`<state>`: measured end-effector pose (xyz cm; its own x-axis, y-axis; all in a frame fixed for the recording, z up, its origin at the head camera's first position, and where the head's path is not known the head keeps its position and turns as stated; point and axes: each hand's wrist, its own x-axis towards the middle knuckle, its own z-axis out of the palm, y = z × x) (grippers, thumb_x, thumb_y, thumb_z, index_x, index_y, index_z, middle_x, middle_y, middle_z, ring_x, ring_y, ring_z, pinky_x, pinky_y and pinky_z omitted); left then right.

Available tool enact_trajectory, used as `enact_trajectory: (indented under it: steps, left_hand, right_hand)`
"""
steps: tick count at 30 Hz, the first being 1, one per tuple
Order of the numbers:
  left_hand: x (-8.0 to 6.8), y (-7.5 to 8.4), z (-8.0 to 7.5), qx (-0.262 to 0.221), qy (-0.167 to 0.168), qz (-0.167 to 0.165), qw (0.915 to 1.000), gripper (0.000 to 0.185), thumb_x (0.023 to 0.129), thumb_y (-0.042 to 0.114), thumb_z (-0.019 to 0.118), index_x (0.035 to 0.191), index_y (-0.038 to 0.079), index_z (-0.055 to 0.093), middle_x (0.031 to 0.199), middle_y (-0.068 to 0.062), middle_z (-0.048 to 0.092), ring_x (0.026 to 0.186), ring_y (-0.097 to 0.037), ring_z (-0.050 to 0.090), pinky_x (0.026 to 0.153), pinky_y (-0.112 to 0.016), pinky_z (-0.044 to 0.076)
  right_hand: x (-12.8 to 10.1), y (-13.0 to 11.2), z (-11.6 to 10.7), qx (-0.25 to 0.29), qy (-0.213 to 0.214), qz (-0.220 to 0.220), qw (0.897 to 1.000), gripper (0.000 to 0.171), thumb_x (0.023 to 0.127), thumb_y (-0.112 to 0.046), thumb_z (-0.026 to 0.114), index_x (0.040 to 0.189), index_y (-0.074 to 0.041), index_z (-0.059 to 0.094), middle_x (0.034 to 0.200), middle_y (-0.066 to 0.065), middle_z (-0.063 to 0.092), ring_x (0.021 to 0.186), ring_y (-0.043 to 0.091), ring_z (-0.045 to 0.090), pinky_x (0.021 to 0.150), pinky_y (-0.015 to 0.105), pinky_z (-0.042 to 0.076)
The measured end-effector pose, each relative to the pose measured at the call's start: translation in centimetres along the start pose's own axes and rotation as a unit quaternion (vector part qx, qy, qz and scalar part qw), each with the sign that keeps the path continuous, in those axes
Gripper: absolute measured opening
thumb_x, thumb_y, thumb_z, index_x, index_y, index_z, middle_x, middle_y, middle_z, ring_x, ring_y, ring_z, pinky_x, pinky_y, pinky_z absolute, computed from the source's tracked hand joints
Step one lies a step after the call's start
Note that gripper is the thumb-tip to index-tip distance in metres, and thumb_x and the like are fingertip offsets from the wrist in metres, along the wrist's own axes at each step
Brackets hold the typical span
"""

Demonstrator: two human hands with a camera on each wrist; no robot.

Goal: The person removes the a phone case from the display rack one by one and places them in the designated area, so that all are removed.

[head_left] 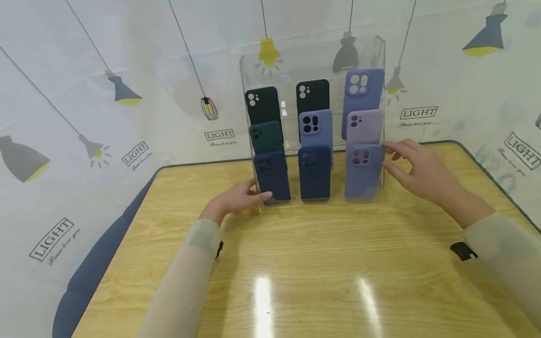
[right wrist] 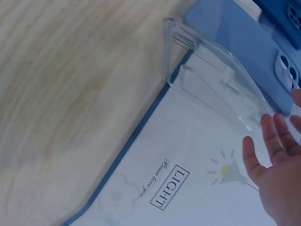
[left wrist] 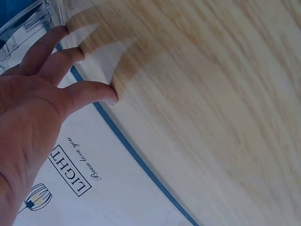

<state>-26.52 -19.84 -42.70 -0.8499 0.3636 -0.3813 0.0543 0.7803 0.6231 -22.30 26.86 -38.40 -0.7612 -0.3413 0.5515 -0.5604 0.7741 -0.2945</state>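
A clear acrylic display rack (head_left: 313,51) stands on the table with three rows of phone cases. My left hand (head_left: 238,197) grips its lower left corner, thumb across the front by a dark blue phone case (head_left: 272,176). Bent fingers (left wrist: 61,66) show beside the rack in the left wrist view. At the right edge, my right hand (head_left: 427,171) reaches thumb and index fingertips to the rack beside a periwinkle phone case (head_left: 365,180). In the right wrist view, relaxed fingers (right wrist: 270,134) lie along the clear side panel. A lilac phone case (head_left: 365,124) sits just above.
The other cases include black (head_left: 262,105), dark green (head_left: 266,138) and more blue ones. Behind the wooden table (head_left: 296,263) rises a wall (head_left: 169,84) printed with lamps. A blue trim borders the table's back edge.
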Motion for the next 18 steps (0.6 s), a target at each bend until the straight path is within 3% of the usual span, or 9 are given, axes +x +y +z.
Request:
enact_trajectory:
  steps: [3,7,11,15,18]
  left_hand:
    - [-0.1,0.1,0.0,0.004,0.001,0.001,1.0000,0.113,0.095,0.081,0.055,0.173,0.012,0.012,0.173,-0.019,0.034,0.156,-0.038,0.043,0.126,-0.057,0.039]
    - [-0.2,-0.1,0.1,0.007,-0.006,-0.003,1.0000,0.110,0.096,0.079,0.056,0.173,0.012,0.013,0.172,-0.019,0.036,0.156,-0.037,0.044,0.125,-0.057,0.041]
    - [-0.1,-0.1,0.0,-0.002,-0.005,-0.004,1.0000,0.111,0.096,0.079,0.057,0.173,0.013,0.013,0.171,-0.020,0.038,0.155,-0.038,0.044,0.124,-0.058,0.041]
    - [0.1,-0.1,-0.2,-0.006,-0.001,-0.005,1.0000,0.111,0.095,0.079,0.058,0.173,0.014,0.014,0.170,-0.019,0.040,0.155,-0.037,0.045,0.124,-0.058,0.041]
    - [0.2,-0.1,-0.3,-0.001,0.000,-0.006,1.0000,0.110,0.095,0.079,0.058,0.173,0.013,0.016,0.171,-0.018,0.039,0.156,-0.036,0.045,0.125,-0.057,0.041]
  right_hand:
    - [-0.5,0.0,0.7,-0.014,-0.007,-0.023,1.000,0.058,0.095,-0.005,0.077,0.150,-0.001,0.058,0.121,0.018,0.067,0.099,0.034,0.068,0.075,0.053,0.056]
    - [-0.9,0.0,1.5,-0.013,-0.002,-0.049,0.999,0.062,0.093,-0.001,0.078,0.150,0.002,0.055,0.126,0.021,0.064,0.102,0.035,0.066,0.081,0.054,0.055]
    - [-1.0,-0.7,1.7,-0.019,-0.018,-0.052,0.998,0.065,0.092,-0.001,0.080,0.151,0.002,0.053,0.120,0.020,0.067,0.101,0.034,0.066,0.077,0.050,0.055]
    - [-0.7,-1.4,1.9,-0.032,-0.073,-0.031,0.996,0.067,0.097,-0.007,0.077,0.155,-0.001,0.045,0.108,0.016,0.071,0.080,0.023,0.064,0.061,0.036,0.049]
    - [-0.6,-1.5,2.1,-0.028,-0.084,-0.029,0.996,0.068,0.099,-0.006,0.074,0.157,-0.003,0.039,0.102,0.014,0.073,0.066,0.012,0.057,0.054,0.027,0.044]
